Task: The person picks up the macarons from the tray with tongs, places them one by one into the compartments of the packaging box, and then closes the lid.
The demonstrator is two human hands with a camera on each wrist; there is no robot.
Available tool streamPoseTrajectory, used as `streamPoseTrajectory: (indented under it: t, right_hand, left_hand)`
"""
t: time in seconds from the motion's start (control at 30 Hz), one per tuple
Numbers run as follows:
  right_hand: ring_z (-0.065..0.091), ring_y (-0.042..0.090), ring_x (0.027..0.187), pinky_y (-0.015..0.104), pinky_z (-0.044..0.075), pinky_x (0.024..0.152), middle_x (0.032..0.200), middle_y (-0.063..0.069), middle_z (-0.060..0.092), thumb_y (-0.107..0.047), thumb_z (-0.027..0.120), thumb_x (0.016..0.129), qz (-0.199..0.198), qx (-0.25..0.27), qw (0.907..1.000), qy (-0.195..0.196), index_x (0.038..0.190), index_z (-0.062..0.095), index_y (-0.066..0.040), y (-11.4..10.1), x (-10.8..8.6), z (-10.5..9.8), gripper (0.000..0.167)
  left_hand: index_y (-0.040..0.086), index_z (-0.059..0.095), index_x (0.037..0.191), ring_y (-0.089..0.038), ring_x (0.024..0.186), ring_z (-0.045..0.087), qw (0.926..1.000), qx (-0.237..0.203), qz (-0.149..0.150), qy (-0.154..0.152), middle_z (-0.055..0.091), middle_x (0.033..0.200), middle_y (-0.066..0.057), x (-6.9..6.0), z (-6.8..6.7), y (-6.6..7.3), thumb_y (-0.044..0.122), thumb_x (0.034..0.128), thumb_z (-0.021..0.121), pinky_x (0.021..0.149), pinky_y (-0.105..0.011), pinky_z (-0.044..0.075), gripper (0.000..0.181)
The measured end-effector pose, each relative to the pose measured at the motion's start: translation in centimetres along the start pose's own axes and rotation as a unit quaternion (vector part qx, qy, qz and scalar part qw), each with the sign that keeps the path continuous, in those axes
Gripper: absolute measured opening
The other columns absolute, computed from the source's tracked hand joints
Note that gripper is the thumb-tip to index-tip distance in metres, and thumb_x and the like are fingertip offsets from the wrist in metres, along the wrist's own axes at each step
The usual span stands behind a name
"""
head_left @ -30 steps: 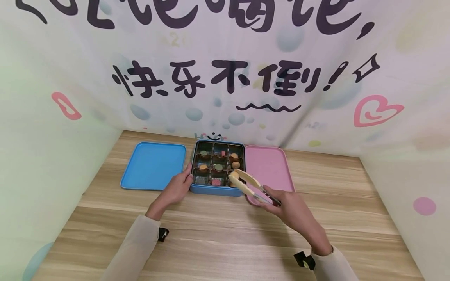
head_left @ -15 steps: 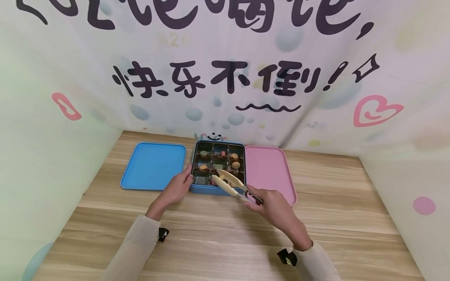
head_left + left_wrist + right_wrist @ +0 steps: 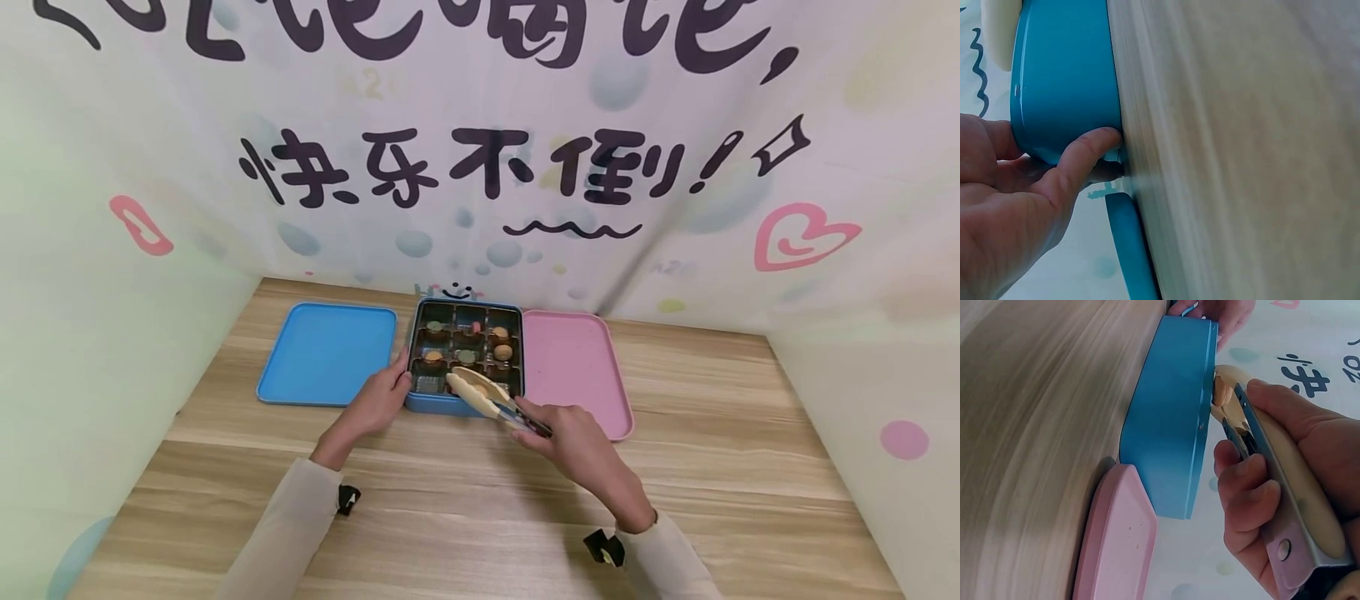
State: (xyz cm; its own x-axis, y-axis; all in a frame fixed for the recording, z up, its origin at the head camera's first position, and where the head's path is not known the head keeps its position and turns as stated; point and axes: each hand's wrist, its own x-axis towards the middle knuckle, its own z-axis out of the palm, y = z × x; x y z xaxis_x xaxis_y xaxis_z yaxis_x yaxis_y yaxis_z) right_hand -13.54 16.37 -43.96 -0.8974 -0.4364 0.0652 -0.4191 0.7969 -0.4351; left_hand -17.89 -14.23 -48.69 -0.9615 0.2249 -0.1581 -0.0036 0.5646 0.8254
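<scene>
- A blue box [image 3: 442,406], divided into nine compartments, three by three, sat towards the far side of a wooden desk [image 3: 420,500].
- The left grip [image 3: 381,402], a bare hand, clasped the box's near-left corner, apparently steadying it.
- The right grip [image 3: 576,440], also bare, was wrapped round cream-tipped tongs [image 3: 472,397]. Their tips reached over the near-middle compartment, with a tan sweet [image 3: 1220,392] between them.
- Progress looked partial: small round sweets [image 3: 467,357] lay in all six far and middle compartments. None showed at near left; the tongs partly hid the other two near ones. Letting go of the tan sweet seemed left to do.
- The box's raised rim and dividers left the tips little sideways room.
- A blue lid [image 3: 326,354] lay left, a pink lid [image 3: 573,358] just right, and a printed backdrop [image 3: 420,212] rose close behind. Bare wood on the near side gave both arms space.
</scene>
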Motion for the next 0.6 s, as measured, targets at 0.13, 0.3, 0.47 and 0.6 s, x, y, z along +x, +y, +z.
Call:
streamPoseTrajectory:
  t: [0.13,0.3,0.47,0.6]
  right_hand:
    - [0.071,0.020,0.087,0.034,0.053,0.069,0.112,0.011,0.074,-0.034,0.073,0.090,-0.005,0.001,1.0000,0.003,0.135,0.064,-0.012,-0.1,0.1,0.0,0.050]
    - [0.057,0.008,0.065,0.025,0.043,0.057,0.088,0.002,0.075,-0.035,0.072,0.091,-0.017,0.004,0.9999,-0.002,0.136,0.063,-0.015,-0.5,0.6,0.0,0.051]
    - [0.037,0.006,0.054,0.022,0.031,0.050,0.057,-0.008,0.049,-0.037,0.071,0.091,-0.013,0.013,0.9998,-0.006,0.137,0.062,-0.017,-1.7,1.8,0.5,0.051]
    - [0.039,0.005,0.054,0.022,0.031,0.050,0.074,0.001,0.070,-0.038,0.070,0.092,-0.014,0.018,0.9997,-0.002,0.138,0.061,-0.016,-2.9,2.8,1.3,0.052]
  left_hand:
    - [0.002,0.009,0.158,-0.014,0.045,0.027,1.0000,0.000,-0.001,-0.002,0.049,0.075,-0.011,0.0,-0.1,0.0,0.020,0.1091,0.032,0.055,-0.033,0.035,0.057]
    - [0.002,0.009,0.158,-0.014,0.046,0.027,1.0000,-0.001,-0.003,0.001,0.051,0.085,-0.017,0.0,0.0,-0.1,0.020,0.1091,0.032,0.056,-0.033,0.035,0.057]
    - [-0.001,0.011,0.158,-0.016,0.050,0.030,1.0000,0.003,0.006,0.006,0.047,0.137,-0.035,-0.1,0.0,-0.1,0.018,0.1087,0.032,0.059,-0.035,0.037,0.057]
    - [-0.002,0.012,0.157,-0.017,0.053,0.032,0.9998,0.007,0.016,0.010,0.035,0.152,-0.031,-0.1,0.0,-0.1,0.017,0.1082,0.033,0.060,-0.034,0.037,0.057]
